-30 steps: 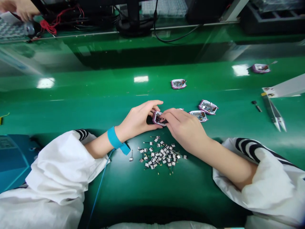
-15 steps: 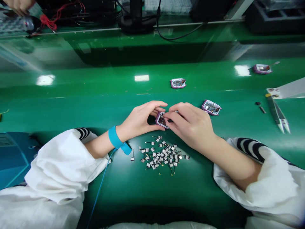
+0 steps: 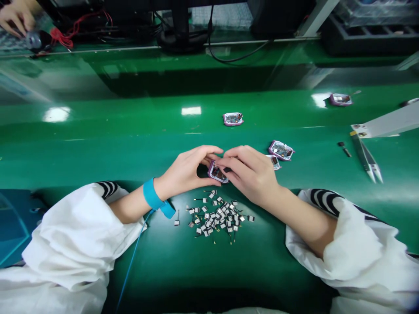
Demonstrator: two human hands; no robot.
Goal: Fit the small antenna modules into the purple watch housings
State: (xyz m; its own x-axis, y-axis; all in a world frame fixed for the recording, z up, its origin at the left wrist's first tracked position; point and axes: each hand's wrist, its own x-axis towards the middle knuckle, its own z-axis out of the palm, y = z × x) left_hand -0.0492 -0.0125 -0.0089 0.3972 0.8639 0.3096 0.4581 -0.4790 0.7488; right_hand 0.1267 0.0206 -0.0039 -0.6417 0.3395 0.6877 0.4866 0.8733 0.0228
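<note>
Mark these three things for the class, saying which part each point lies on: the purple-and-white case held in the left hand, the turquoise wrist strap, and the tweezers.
Held purple-and-white case (image 3: 217, 173), head view: its open interior.
Turquoise wrist strap (image 3: 150, 194), head view: its band.
Tweezers (image 3: 362, 151), head view: mid-body.

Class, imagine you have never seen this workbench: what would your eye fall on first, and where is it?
Probably the scatter of small silvery parts with short dark leads, lying on the green surface just nearer the wearer than the hands. Above it, the left hand holds an open purple case, with the right hand's fingertips at it. The bright turquoise wristband on the left wrist also stands out.
</note>
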